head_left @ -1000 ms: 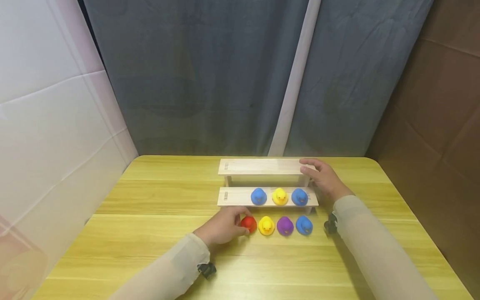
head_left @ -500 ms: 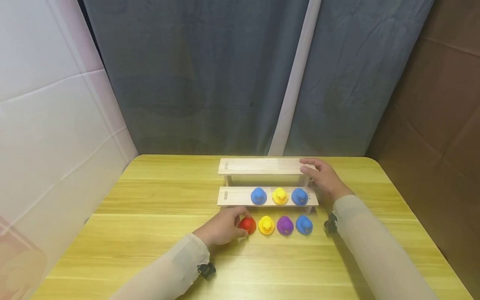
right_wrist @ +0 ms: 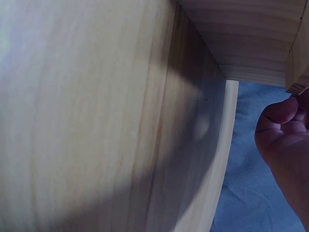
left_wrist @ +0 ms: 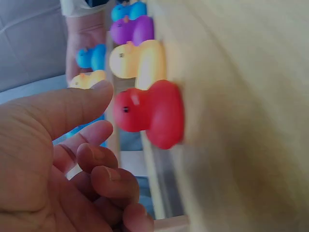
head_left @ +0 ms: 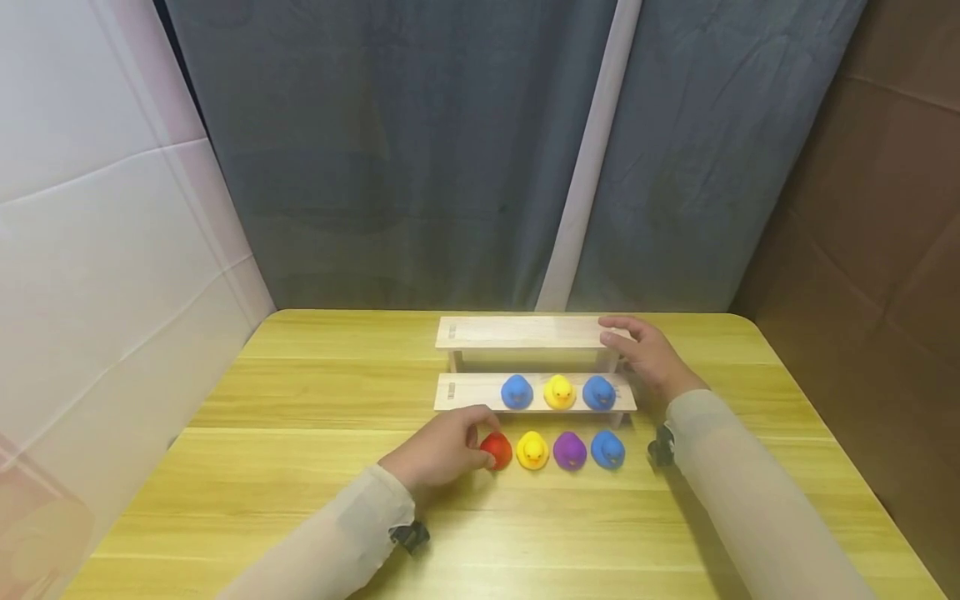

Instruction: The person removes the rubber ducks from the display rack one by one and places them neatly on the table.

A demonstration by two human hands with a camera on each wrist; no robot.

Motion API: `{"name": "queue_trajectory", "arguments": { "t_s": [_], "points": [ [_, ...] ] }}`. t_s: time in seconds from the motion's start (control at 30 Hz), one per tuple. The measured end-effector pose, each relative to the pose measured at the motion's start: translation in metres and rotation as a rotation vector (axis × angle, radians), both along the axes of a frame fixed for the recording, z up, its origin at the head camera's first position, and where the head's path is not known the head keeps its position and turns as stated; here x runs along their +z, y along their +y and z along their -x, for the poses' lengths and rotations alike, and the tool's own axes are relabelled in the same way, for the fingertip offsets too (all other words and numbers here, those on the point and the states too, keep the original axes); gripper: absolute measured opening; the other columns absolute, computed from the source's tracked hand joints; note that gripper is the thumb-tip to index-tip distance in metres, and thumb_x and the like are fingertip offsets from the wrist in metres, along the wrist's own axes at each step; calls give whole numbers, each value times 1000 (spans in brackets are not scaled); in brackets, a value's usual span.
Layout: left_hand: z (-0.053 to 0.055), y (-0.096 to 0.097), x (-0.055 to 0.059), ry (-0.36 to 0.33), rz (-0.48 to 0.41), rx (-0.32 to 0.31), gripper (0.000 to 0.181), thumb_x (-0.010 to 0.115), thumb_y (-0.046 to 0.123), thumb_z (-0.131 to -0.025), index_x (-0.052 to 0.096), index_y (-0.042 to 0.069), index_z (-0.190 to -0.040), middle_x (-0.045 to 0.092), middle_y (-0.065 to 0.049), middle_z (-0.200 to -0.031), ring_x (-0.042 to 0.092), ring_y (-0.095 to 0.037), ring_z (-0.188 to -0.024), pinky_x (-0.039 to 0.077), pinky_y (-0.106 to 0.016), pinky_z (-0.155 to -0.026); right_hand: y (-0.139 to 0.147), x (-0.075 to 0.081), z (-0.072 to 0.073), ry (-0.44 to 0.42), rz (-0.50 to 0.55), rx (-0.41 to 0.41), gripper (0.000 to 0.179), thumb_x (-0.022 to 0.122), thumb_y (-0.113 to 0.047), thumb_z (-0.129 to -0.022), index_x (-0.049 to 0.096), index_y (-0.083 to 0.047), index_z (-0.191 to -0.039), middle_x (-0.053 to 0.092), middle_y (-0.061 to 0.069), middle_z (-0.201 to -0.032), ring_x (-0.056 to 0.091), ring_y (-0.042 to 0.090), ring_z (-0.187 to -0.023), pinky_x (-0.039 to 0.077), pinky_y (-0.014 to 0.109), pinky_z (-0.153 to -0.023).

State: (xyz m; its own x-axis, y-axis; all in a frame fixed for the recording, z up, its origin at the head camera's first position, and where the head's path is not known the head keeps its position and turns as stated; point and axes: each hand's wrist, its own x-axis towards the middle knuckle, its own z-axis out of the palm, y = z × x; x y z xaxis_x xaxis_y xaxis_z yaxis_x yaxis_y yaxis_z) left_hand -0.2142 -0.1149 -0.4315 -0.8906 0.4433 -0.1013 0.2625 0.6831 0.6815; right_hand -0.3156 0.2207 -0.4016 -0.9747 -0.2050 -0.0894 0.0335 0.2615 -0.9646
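Observation:
My left hand (head_left: 442,447) curves loosely around the left side of a red rubber duck (head_left: 497,451) on the table. In the left wrist view, its thumb (left_wrist: 72,107) and bent fingers stand apart from the red duck (left_wrist: 157,113). Beside that duck, a yellow duck (head_left: 532,451), a purple duck (head_left: 570,451) and a blue duck (head_left: 608,450) continue the front row. My right hand (head_left: 654,358) holds the right end of the two-tier wooden stand's upper shelf (head_left: 517,332), thumb in front; its other fingers are partly hidden in the right wrist view.
On the stand's lower shelf (head_left: 472,392) sit a blue duck (head_left: 517,392), a yellow duck (head_left: 559,392) and another blue duck (head_left: 599,393). The wooden table (head_left: 300,467) meets a grey curtain (head_left: 375,167) behind and a brown panel (head_left: 870,208) at the right.
The red duck has shifted slightly left with my left hand, which has since eased back and up from it. My right hand stays at the shelf end.

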Motion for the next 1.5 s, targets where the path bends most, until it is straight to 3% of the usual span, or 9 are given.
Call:
{"name": "queue_trajectory", "arguments": {
  "t_s": [0.33, 0.8, 1.07, 1.5],
  "points": [
    [6, 4, 21, 58, -25, 43, 36, 75, 20, -83, 63, 22, -117, 51, -2, -73, 48, -17, -67, 42, -32, -60, 8, -25, 17, 68, -32, -20, 55, 66, -49, -89, 54, -21, -136, 40, 4, -149, 36, 32, -136, 31, 56, -107],
    [24, 20, 36, 111, -49, 67, 37, 75, 25, -85, 60, 26, -119, 48, -4, -70, 45, -16, -59, 40, -31, -53, 11, -26, 20, 97, -77, -26, 56, 65, -52, -88, 55, -23, -135, 41, 3, -149, 37, 33, -136, 34, 56, -105],
    [33, 27, 36, 105, -44, 91, 40, 75, 25, -84, 59, 26, -121, 49, -5, -71, 45, -17, -59, 40, -31, -53, 9, -26, 19, 89, -68, -28, 57, 66, -52, -87, 55, -23, -135, 41, 2, -148, 35, 33, -137, 34, 57, -105],
    [44, 30, 26, 83, -36, 107, 37, 75, 26, -85, 60, 27, -118, 52, -5, -75, 49, -18, -62, 43, -32, -55, 8, -27, 19, 77, -43, -19, 57, 67, -50, -88, 55, -22, -136, 41, 4, -149, 37, 32, -136, 32, 55, -108]
  ]
}}
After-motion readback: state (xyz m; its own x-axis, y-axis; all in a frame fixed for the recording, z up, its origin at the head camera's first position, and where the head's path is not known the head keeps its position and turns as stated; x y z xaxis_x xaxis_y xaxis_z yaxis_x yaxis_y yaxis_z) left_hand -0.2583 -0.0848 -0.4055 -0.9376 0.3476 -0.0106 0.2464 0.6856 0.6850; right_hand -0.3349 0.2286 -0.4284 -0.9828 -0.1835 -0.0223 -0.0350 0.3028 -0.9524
